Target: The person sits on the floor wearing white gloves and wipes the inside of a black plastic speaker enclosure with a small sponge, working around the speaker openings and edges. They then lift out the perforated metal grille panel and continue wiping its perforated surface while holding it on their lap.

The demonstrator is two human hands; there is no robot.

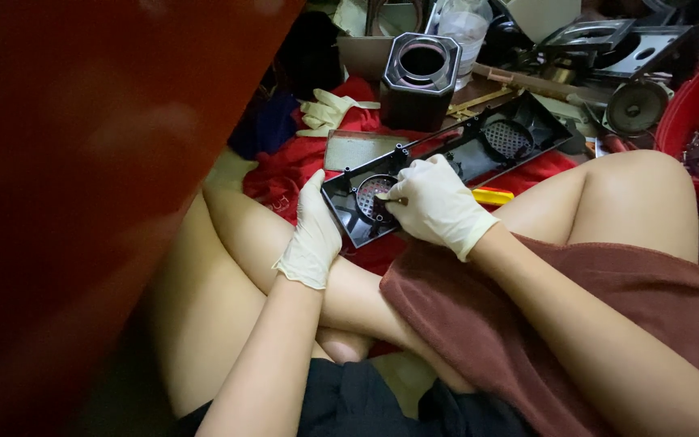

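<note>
At the frame's centre, a long black panel (446, 162) is steadied at its near end by the gloved left hand (311, 231), while the gloved right hand (438, 206) is curled over the round grille (372, 197), fingertips pinching there. The panel is best kept braced against the knee; clutter crowds the upper edge, leaving little open room.

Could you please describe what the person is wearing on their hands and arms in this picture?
Both the left hand and the right hand wear thin, cream-white disposable gloves that end at the wrist, with slightly rolled, wrinkled cuffs. Above the gloves both forearms are bare, with no sleeves, watch or jewellery to be seen. The gloves carry no visible markings.
</note>
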